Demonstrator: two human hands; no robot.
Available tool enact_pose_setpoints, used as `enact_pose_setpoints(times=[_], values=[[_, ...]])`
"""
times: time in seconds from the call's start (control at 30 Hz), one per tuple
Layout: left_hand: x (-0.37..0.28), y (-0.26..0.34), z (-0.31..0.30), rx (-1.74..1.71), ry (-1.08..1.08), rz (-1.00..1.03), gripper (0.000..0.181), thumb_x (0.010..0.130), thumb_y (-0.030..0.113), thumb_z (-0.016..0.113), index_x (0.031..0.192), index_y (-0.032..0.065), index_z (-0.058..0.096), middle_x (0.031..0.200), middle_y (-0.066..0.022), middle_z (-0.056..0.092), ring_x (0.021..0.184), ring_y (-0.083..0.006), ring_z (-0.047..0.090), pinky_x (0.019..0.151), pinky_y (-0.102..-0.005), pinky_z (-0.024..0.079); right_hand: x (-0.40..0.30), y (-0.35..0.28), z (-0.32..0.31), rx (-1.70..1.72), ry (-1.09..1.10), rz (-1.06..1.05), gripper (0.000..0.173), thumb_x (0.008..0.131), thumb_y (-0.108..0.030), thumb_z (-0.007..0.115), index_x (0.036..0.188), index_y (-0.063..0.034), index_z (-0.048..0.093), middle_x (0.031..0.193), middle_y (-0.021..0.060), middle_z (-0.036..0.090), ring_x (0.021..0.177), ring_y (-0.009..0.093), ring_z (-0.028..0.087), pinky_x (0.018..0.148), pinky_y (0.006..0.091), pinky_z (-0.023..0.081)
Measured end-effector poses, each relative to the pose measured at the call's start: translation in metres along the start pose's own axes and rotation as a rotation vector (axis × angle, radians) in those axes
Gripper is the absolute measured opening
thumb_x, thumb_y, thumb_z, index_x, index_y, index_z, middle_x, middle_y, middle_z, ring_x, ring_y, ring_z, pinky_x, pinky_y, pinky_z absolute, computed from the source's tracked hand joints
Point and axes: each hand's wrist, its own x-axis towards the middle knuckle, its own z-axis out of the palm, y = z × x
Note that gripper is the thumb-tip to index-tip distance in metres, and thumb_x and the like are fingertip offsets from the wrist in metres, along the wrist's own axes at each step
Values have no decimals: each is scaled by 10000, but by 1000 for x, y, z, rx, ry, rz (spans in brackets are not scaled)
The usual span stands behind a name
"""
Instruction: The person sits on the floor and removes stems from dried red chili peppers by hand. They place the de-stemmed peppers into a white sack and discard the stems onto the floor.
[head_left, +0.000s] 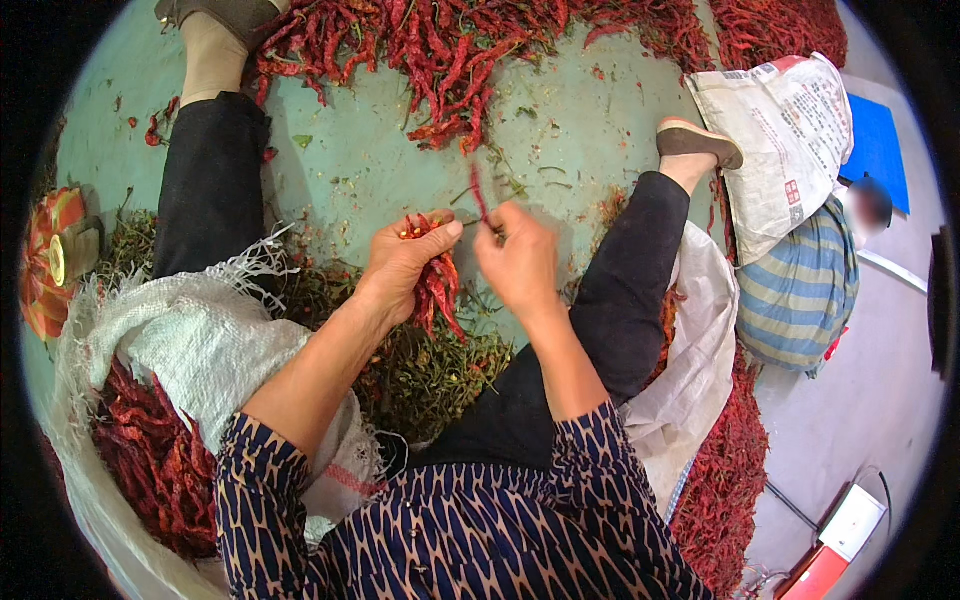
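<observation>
My left hand (397, 262) is closed around a small bunch of dried red chillies (437, 292), whose tips hang below the palm. Some cut or broken ends with pale seeds show above the thumb. Just to the right, my right hand (519, 251) pinches a single dried red chilli (477, 184), blurred by motion. Beyond both hands, a heap of dried red chillies (450, 64) spreads over the green floor (330, 150). Under my forearms lies a pile of greenish-brown stems (431, 382), between my outstretched legs.
At left, a white woven sack (202, 322) with frayed edges holds red chillies (150, 465). A pale sack (694, 322) lies beside my right leg, near more chillies (720, 480). Farther right are a printed white sack (776, 142) and a striped bundle (799, 289).
</observation>
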Motion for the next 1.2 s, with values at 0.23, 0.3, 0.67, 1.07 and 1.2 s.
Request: enact_pose_setpoints(times=[0.23, 0.3, 0.67, 1.07, 1.2], values=[[5, -3, -7, 30, -51, -19, 131, 812, 108, 683, 863, 36, 587, 725, -34, 606, 565, -116, 559, 506, -272, 466, -37, -5, -18, 420, -266, 143, 120, 814, -112, 618, 849, 1, 602, 703, 139, 634, 604, 269, 609, 571, 347, 470], [2, -1, -5, 79, -46, -20, 118, 818, 112, 672, 867, 47, 586, 733, -25, 609, 586, -106, 555, 521, -262, 450, -41, -2, -18, 484, -295, 158, 109, 823, -102, 611, 810, 6, 602, 658, 124, 618, 569, 229, 593, 548, 331, 455], [6, 0, -10, 161, -56, 29, 128, 826, 129, 661, 881, 52, 574, 706, -27, 589, 537, -121, 543, 499, -266, 475, -75, -19, -44, 446, -1022, -219, 164, 852, -149, 599, 765, -11, 580, 676, 140, 547, 582, 253, 517, 574, 331, 440], [2, 1, -7, 97, -78, -45, 159, 767, 64, 702, 883, 44, 594, 791, -50, 637, 675, -125, 600, 625, -252, 490, -30, 52, -8, 156, -104, 120, 117, 824, -118, 635, 880, -23, 597, 740, 97, 621, 592, 215, 567, 534, 305, 440], [1, -9, -7, 52, -87, -106, 192, 770, 65, 708, 933, 35, 610, 835, -53, 649, 727, -134, 613, 653, -257, 497, -34, 34, -21, 1035, -351, 578, 104, 832, -93, 641, 861, -15, 579, 723, 52, 621, 512, 74, 481, 449, 220, 367]])
